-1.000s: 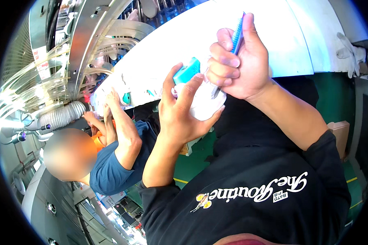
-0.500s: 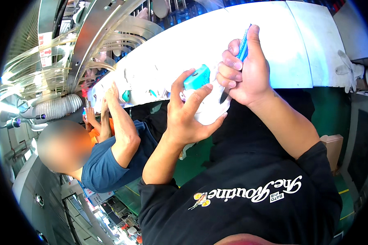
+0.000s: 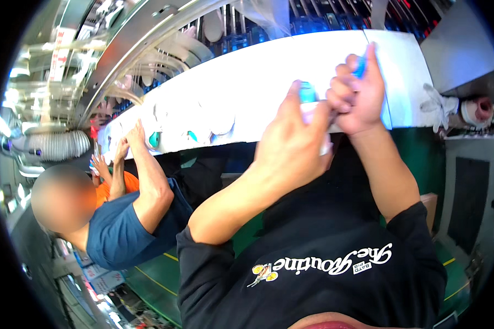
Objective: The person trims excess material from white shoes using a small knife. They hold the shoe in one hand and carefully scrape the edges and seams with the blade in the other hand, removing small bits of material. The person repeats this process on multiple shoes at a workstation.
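My left hand (image 3: pixel 293 140) is closed around a white moulded piece (image 3: pixel 309 111) with a turquoise cap-like block (image 3: pixel 307 92) at its top. Most of that white piece is hidden behind my fingers. Close beside it, my right hand (image 3: pixel 358 104) is wrapped round a tool with a blue textured handle (image 3: pixel 360 67), thumb stretched along the handle. The tool's working end lies against or very near the white piece; blur hides which kind of tool it is. Both hands are held over the near edge of the white worktable (image 3: pixel 335 49).
White and turquoise pieces (image 3: pixel 155 139) lie on the table to the left, by a co-worker in a blue shirt (image 3: pixel 129 230). White gloves (image 3: pixel 438 107) rest at the right end. Machinery with clear tubes (image 3: pixel 142 74) runs along the back; a ribbed hose (image 3: pixel 63 145) is far left.
Both hands have moved to the right and closer together. My left hand has turned, its back now covering more of the white piece, and the tool has come down to it.
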Demonstrator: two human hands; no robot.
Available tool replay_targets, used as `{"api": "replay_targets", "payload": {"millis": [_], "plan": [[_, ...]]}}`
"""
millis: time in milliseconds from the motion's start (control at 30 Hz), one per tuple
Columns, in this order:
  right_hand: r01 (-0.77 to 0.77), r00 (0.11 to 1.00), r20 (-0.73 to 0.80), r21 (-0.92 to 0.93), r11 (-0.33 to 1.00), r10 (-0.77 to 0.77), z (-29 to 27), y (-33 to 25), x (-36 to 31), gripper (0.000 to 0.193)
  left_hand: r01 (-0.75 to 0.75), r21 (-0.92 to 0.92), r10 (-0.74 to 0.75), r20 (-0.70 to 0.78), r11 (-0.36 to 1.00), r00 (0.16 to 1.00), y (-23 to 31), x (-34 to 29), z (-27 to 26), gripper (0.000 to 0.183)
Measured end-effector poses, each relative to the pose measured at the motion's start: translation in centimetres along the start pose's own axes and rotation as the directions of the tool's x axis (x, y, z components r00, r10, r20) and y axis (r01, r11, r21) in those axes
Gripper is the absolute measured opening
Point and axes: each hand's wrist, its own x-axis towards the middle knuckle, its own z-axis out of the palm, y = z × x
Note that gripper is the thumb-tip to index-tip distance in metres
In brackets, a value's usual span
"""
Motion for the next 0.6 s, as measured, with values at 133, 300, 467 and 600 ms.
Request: {"api": "replay_targets", "payload": {"millis": [133,300,467,600], "plan": [[0.16,0.977,-0.064,-0.402,0.902,-0.201,-2.4,-5.1,-1.7,0.054,-0.302,-0.293,0.281,-0.111,0.907,0.953,-1.2,2.3,2.9,0.089],[0.096,0.963,-0.124,-0.671,0.735,-0.239,-4.3,-7.6,-2.7,0.054,-0.132,-0.398,0.177,0.08,0.908,0.981,-5.1,3.7,8.0,0.102],[0.214,0.969,0.055,-0.678,0.703,-0.242,-3.3,-8.0,-4.4,0.042,-0.129,0.069,0.131,-0.031,0.989,0.991,-6.3,3.2,7.4,0.092],[0.378,0.925,0.252,-0.689,0.619,-0.285,-2.9,-5.5,-3.1,0.026,0.077,0.384,-0.066,-0.043,0.92,0.997,-10.1,2.2,6.4,0.093]]}}
